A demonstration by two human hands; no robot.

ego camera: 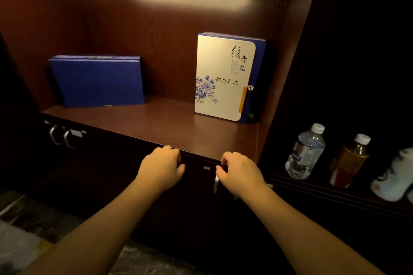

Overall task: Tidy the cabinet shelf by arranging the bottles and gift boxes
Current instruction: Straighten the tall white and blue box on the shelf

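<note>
2 hands at shelf [156, 123] front edge.
L hand [162, 166] & R hand [240, 173]: arms extended, fingers curled; grip on anything can't be told.

i count two flat gift boxes, one plain blue [98, 81] and one white with blue flowers [221, 78], two capped plastic bottles, clear [305, 152] and amber [348, 162], and three metal door handles [53, 135].

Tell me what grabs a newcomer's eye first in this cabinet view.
The white gift box with blue flowers stands upright at the lit shelf's right end, and a plain blue gift box leans at the left. Below, the left hand and right hand curl at the cabinet's front edge; a water bottle stands in the dark right bay.
</note>
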